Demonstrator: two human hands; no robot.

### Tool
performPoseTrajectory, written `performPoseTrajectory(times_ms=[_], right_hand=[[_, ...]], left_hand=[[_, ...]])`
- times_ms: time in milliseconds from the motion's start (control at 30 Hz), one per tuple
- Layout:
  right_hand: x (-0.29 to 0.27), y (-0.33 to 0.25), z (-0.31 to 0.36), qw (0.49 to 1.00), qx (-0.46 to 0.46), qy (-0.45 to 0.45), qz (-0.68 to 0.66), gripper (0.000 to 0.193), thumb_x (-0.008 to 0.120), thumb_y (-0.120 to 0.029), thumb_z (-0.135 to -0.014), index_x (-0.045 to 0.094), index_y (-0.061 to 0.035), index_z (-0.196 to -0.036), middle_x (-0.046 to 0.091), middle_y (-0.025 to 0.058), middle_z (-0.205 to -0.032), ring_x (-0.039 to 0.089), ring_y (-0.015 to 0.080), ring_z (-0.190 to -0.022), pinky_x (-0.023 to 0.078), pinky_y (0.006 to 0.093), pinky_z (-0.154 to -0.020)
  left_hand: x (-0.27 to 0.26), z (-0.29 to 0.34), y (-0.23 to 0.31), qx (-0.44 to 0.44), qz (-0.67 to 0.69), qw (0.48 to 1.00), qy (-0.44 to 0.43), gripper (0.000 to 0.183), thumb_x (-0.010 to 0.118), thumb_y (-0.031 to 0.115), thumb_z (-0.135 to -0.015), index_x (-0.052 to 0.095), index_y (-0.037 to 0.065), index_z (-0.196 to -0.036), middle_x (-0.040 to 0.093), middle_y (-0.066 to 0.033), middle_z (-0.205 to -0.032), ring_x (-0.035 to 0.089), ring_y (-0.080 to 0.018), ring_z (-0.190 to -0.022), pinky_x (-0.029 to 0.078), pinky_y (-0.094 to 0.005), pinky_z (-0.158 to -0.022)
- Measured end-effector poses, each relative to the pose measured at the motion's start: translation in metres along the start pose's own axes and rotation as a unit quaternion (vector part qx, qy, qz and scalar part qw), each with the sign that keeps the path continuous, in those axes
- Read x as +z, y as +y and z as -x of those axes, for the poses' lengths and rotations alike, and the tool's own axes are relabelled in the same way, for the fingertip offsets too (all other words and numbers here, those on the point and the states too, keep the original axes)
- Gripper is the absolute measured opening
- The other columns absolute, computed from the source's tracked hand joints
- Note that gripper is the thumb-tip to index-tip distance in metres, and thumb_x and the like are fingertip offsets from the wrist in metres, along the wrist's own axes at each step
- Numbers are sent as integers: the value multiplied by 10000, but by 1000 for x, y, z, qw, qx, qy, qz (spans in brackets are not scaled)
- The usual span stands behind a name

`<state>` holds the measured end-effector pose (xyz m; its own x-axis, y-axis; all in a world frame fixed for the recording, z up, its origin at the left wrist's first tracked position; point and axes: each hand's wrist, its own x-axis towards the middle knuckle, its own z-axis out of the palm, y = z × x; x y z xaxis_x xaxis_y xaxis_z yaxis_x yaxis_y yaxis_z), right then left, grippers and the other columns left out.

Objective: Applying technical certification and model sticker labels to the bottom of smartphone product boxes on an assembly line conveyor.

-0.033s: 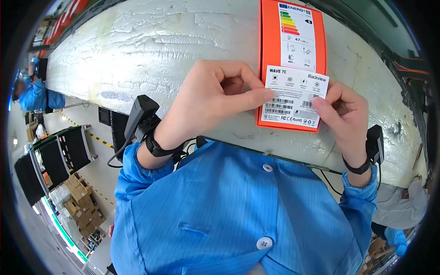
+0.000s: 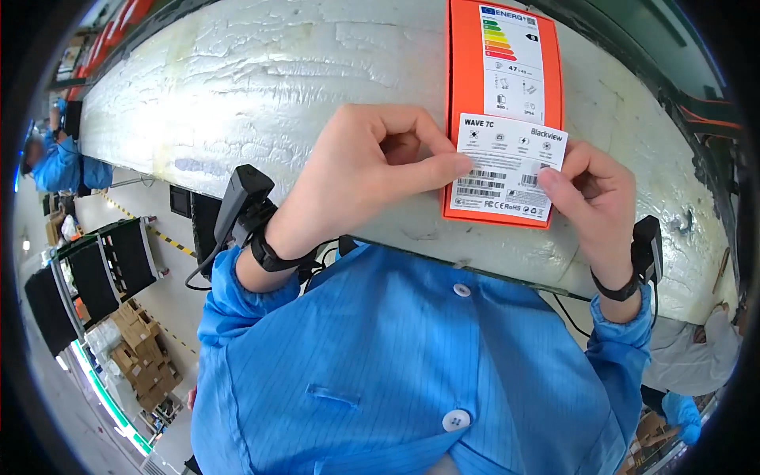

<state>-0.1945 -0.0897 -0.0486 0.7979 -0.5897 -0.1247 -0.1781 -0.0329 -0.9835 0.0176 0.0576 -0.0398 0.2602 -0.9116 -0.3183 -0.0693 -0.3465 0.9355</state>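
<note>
An orange box (image 2: 467, 67) lies flat on the bench, its long side pointing away from me. The far part of its face carries a white label (image 2: 507, 79) with a coloured energy scale. Over the near part sits a white sticker (image 2: 499, 170) with barcodes, tilted slightly against the box and reaching past its right edge. My left hand (image 2: 372, 162) is closed, thumb and forefinger pinching the sticker's left edge. My right hand (image 2: 592, 190) pinches the right edge, its thumb on top. Whether the sticker touches the box all over, I cannot tell.
The bench (image 2: 261, 87) has a pale, wrinkled covering. Black wrist devices (image 2: 245, 206) with cables sit on both my wrists. A person in blue (image 2: 63, 162) is at the far left, another in grey (image 2: 685, 356) at the right. Cardboard boxes (image 2: 142, 352) are stacked on the lower left.
</note>
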Motion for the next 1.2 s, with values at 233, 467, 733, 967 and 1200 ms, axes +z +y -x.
performPoseTrajectory(times_ms=[233,467,733,967,1200], right_hand=[[0,-1,1,1000,-16,6,26,178,702,-72,-872,581,-33,-749,627,0,-738,545,35,-652,424,195,-606],[2,-6,1,988,-74,29,131,188,726,-45,-826,574,-28,-718,597,4,-690,516,43,-580,397,207,-529],[8,-20,-2,946,-87,50,309,270,734,-116,-832,521,-39,-685,496,50,-585,474,124,-499,361,265,-466],[5,-25,-6,840,-216,223,446,256,713,-274,-840,620,-75,-971,629,99,-922,627,250,-853,508,370,-744],[24,-26,21,866,-89,7,493,847,719,-414,-765,389,11,-1420,432,238,-1428,390,347,-1356,264,507,-1137]], left_hand=[[3,4,1,7,-30,999,22,177,748,156,-853,665,6,-811,509,70,-601,323,5,-551,239,-200,-514],[9,7,1,44,-61,996,53,177,757,144,-834,645,21,-774,478,74,-573,296,-3,-528,218,-207,-491],[-16,-30,13,224,-335,901,161,326,772,235,-833,524,46,-740,512,-13,-639,441,-90,-559,331,-238,-476],[-36,-103,7,297,-226,924,76,363,681,290,-894,580,48,-1145,633,-56,-1005,559,-93,-860,438,-253,-737],[-40,-90,0,270,-252,923,110,376,796,333,-784,585,35,-876,615,-83,-702,589,-154,-595,466,-278,-543]])
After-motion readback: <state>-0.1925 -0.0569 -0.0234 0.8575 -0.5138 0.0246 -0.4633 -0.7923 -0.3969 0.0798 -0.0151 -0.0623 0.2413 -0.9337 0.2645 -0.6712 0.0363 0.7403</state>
